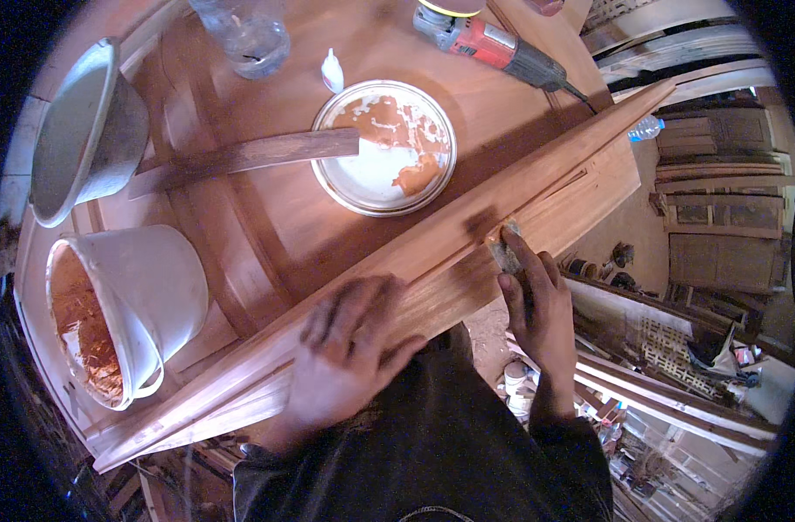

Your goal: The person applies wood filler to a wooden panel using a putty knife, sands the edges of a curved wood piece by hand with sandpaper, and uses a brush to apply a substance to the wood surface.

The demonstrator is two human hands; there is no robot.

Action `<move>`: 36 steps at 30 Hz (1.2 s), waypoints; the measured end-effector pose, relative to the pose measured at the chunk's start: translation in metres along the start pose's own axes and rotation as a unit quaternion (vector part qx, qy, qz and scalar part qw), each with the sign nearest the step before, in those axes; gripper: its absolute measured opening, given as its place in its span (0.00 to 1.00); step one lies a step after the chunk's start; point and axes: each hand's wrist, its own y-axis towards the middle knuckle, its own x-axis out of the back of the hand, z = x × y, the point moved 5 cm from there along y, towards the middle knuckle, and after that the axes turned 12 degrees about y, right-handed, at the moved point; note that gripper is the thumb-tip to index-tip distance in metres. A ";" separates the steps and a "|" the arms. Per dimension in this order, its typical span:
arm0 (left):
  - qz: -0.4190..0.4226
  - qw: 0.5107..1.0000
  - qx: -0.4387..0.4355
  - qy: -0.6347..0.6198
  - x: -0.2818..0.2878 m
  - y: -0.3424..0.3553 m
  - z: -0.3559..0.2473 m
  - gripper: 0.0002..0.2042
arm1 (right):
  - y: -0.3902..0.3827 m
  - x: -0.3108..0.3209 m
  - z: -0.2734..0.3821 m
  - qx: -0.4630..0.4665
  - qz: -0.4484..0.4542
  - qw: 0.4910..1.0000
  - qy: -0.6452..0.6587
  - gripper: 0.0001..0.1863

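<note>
A long reddish-brown wooden board (454,270) with a molded groove slants across the table in front of me. My left hand (350,344) lies over its near part, fingers stretched out and somewhat blurred, holding nothing I can see. Farther along, my right hand (537,296) pinches a small flat grey-green piece (504,250) against the wood beside the groove. Whether this piece is folded sandpaper or a small scraper I cannot tell.
A white lid (380,187) smeared with orange-brown paste carries the end of a dark wood strip (250,155). Around it are a white bucket (167,278), a grey basin (119,143), a small white bottle (332,71), a clear container (254,43) and a red-black power tool (493,48).
</note>
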 end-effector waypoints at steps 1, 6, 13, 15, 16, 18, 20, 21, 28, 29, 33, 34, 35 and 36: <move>0.019 0.999 0.035 0.029 -0.004 0.003 0.004 0.32 | 0.007 0.001 -0.001 -0.013 0.025 0.999 -0.021 0.26; 0.102 0.991 0.049 0.073 -0.032 0.019 -0.001 0.35 | 0.019 -0.006 0.003 -0.022 0.084 0.993 -0.079 0.30; 0.110 0.992 0.049 0.045 -0.041 0.008 0.010 0.32 | 0.024 -0.021 -0.002 -0.030 0.096 0.994 -0.051 0.32; 0.109 0.992 0.041 0.040 -0.042 0.008 0.011 0.31 | 0.019 -0.022 -0.008 -0.031 0.106 0.991 -0.074 0.33; 0.108 0.993 0.037 0.038 -0.042 0.008 0.012 0.30 | 0.017 -0.020 -0.008 -0.026 0.116 0.989 -0.090 0.33; 0.117 0.992 0.035 0.039 -0.038 0.011 0.009 0.29 | 0.012 -0.007 -0.005 -0.018 0.133 0.983 -0.124 0.33; 0.112 0.992 0.032 0.046 -0.036 0.012 0.010 0.28 | 0.017 0.007 0.004 0.055 0.160 0.968 -0.183 0.38; 0.108 0.993 0.025 0.046 -0.036 0.013 0.009 0.28 | 0.019 0.016 0.012 0.085 0.171 0.958 -0.216 0.40; 0.102 0.991 0.008 0.086 -0.037 0.012 0.008 0.27 | 0.061 0.007 0.053 0.204 0.353 0.837 -0.365 0.30; 0.103 0.990 0.008 0.092 -0.036 0.011 0.008 0.27 | 0.064 0.007 0.056 0.219 0.352 0.833 -0.365 0.29; 0.107 0.987 -0.014 0.116 -0.036 0.008 0.010 0.26 | 0.073 0.005 0.056 0.190 0.394 0.816 -0.379 0.28; 0.105 0.987 -0.025 0.123 -0.036 0.008 0.011 0.26 | 0.076 0.006 0.055 0.161 0.413 0.809 -0.387 0.29; 0.101 0.987 -0.032 0.118 -0.037 0.007 0.010 0.27 | 0.077 0.007 0.054 0.151 0.425 0.799 -0.398 0.29; 0.097 0.988 -0.039 0.114 -0.039 0.007 0.010 0.27 | 0.077 0.012 0.049 0.141 0.437 0.789 -0.409 0.28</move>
